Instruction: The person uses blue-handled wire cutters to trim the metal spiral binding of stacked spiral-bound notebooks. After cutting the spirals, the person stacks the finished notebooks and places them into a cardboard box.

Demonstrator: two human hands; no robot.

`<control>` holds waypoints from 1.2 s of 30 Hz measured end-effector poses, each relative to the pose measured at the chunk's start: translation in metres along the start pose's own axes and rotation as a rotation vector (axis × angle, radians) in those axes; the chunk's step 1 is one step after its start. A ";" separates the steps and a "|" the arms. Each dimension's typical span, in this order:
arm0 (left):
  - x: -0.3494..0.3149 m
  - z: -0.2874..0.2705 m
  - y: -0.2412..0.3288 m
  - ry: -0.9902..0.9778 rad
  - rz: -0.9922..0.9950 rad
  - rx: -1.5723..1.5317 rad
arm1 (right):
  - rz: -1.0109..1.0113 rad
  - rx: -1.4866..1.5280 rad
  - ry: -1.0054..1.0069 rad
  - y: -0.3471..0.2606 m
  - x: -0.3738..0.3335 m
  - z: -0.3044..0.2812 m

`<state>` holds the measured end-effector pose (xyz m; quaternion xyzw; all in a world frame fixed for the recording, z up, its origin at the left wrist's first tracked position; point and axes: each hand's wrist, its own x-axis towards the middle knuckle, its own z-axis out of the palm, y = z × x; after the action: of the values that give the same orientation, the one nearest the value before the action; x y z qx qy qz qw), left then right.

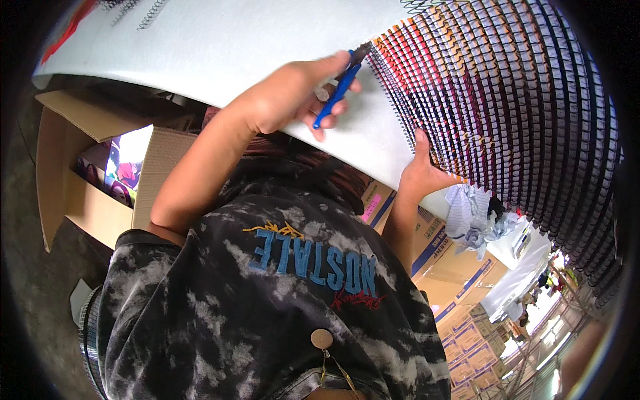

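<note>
My left hand (pixel 293 97) is closed round a pair of blue-handled pliers (pixel 339 93). The dark jaws of the pliers are at the near left corner of a tall, fanned stack of spiral-bound notebooks (pixel 493 87); whether they grip a coil end cannot be made out. Black wire coils run along the notebooks' spines, in rows over orange, red, purple and pale page edges. My right hand (pixel 427 170) rests against the near lower edge of the stack, thumb raised and stretched apart from the palm. Its other fingers are hidden beneath or behind the notebooks.
The stack stands on a white tabletop (pixel 220 50), with loose wire coils (pixel 152 13) at its far left. An open cardboard box (pixel 100 210) holding colourful printed items is at the left. Closed cartons (pixel 460 267) and crumpled clear plastic (pixel 473 227) lie to the right.
</note>
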<state>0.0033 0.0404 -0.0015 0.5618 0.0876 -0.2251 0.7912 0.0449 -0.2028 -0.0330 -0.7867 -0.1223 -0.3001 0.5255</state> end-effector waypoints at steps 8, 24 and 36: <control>-0.006 0.007 0.006 -0.059 -0.079 -0.326 | -0.026 -0.155 0.019 0.002 -0.002 -0.003; 0.003 -0.008 0.008 -0.133 -0.150 -0.369 | -0.537 -0.235 0.241 -0.013 -0.012 -0.021; 0.001 -0.007 0.007 -0.144 -0.133 -0.456 | -0.009 1.458 -0.942 -0.177 0.048 -0.037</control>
<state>0.0077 0.0489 0.0012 0.3444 0.1161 -0.2906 0.8851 -0.0199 -0.1679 0.1386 -0.2957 -0.4919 0.2079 0.7921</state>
